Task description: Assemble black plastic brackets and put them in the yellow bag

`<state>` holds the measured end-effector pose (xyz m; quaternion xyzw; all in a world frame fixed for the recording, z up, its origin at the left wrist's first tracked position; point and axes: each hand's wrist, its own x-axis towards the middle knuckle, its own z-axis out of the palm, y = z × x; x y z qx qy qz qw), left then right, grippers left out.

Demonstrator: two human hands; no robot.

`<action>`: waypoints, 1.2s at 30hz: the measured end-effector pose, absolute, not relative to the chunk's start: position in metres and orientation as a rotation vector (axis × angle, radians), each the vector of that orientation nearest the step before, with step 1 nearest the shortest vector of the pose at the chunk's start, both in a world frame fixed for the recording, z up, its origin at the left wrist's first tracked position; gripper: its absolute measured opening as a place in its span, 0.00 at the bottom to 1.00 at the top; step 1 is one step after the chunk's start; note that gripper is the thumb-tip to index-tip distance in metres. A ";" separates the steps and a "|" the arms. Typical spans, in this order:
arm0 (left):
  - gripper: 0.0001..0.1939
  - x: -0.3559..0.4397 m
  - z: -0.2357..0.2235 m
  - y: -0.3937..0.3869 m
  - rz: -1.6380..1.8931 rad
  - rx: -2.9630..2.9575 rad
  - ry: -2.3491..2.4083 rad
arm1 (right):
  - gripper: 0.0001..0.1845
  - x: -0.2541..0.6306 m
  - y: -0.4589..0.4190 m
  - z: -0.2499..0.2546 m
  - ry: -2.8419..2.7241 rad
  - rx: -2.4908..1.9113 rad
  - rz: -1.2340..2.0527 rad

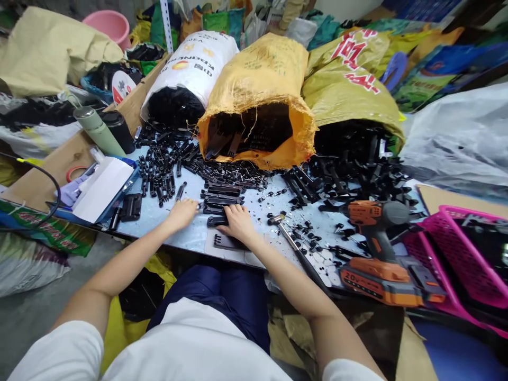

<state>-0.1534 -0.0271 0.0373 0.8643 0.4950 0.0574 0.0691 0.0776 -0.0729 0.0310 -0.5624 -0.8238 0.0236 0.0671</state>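
Parts, black, rowed left of hammer; likely light, stiff plastic, best held mid-length; right hand atop them, left hand farther left of hammer, both grips indiscernible.

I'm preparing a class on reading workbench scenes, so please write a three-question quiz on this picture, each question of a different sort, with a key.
1. Multiple choice: What is the right hand touching? A) a green flask; B) black parts; C) a pink basket.

2. True or false: The middle sack of the three opening toward the camera is white.

3. Short answer: Which tool lies on the table between the right hand and the power drill?

Key:
1. B.
2. False; it is orange-yellow.
3. The hammer.
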 end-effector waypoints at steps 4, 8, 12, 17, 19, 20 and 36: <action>0.34 -0.150 0.041 -0.059 0.204 2.671 1.269 | 0.35 0.068 -0.066 0.025 -2.613 -1.543 0.215; 0.35 -0.140 0.041 -0.063 0.145 2.704 1.131 | 0.33 0.073 -0.072 0.028 -2.650 -1.424 0.210; 0.17 -0.131 0.041 -0.055 0.155 2.712 1.125 | 0.26 0.074 -0.067 0.033 -2.670 -1.435 0.154; 0.27 -0.141 0.043 -0.048 0.354 2.599 1.324 | 0.29 0.074 -0.055 0.034 -2.641 -1.533 0.070; 0.26 -0.152 0.043 -0.053 0.447 2.452 1.567 | 0.32 0.080 -0.064 0.037 -2.558 -1.515 0.015; 0.24 -0.158 0.042 -0.057 0.460 2.373 1.698 | 0.32 0.085 -0.073 0.039 -2.512 -1.496 0.005; 0.16 -0.106 0.046 -0.116 0.725 1.695 1.152 | 0.34 0.090 -0.144 0.028 -1.262 -1.313 1.527</action>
